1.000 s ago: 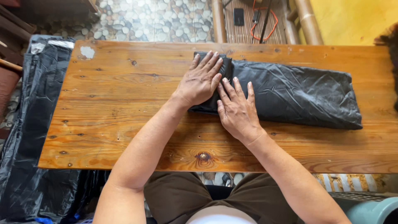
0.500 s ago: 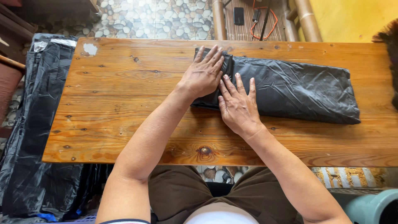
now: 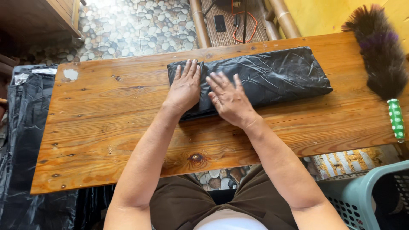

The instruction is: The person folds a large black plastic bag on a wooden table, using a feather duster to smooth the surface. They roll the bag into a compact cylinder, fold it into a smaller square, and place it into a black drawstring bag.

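A folded black plastic bag [image 3: 277,74] lies as a long flat bundle across the far half of the wooden table [image 3: 106,127]. My left hand [image 3: 185,87] rests flat on the bundle's left end, fingers spread and pointing away from me. Beside it my right hand [image 3: 230,100] presses palm-down on the same end, fingers apart. Neither hand grips anything.
A dark feather duster [image 3: 379,51] with a green spotted handle lies at the table's right end. More black plastic sheeting [image 3: 21,140] hangs off the left edge. A grey-green plastic basket [image 3: 362,196] stands at the lower right. Pebbled floor and bamboo furniture lie beyond the table.
The view has shifted right, bringing the feather duster and basket into sight. Both hands stay flat on the bag's left end, with the bundle unchanged.
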